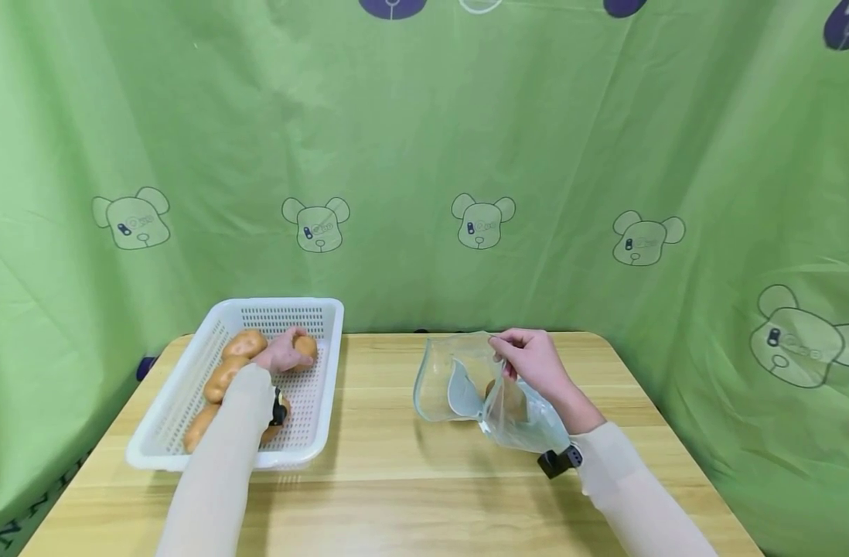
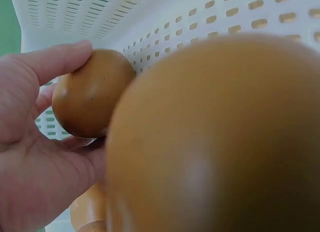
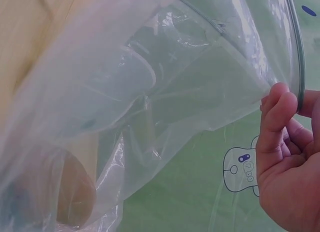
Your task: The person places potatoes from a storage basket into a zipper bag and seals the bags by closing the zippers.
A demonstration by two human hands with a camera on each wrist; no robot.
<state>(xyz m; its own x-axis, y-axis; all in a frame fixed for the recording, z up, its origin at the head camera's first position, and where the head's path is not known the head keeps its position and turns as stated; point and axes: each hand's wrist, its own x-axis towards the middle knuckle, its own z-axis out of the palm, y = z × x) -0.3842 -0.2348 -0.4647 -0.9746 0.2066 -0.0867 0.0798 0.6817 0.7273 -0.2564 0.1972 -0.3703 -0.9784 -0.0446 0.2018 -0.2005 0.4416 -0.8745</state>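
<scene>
In the head view my left hand (image 1: 281,356) is inside a white perforated plastic basket (image 1: 332,379), at its far right corner. The left wrist view shows thumb and fingers curled round a smooth brown potato (image 2: 92,94), while a second potato (image 2: 215,142) looms blurred in front. More potatoes (image 1: 224,377) lie along the basket's left side. My right hand (image 1: 533,361) pinches the top edge of a clear zip bag (image 1: 434,391) and holds its mouth up. Through the film a brown potato (image 3: 76,192) shows low in the bag in the right wrist view.
Basket and bag stand apart on a light wooden table (image 1: 376,495), basket left, bag right. A green curtain (image 1: 397,139) printed with bear heads hangs right behind the table and along both sides. A dark wrist camera (image 1: 560,462) sits below the right hand, beside the bag.
</scene>
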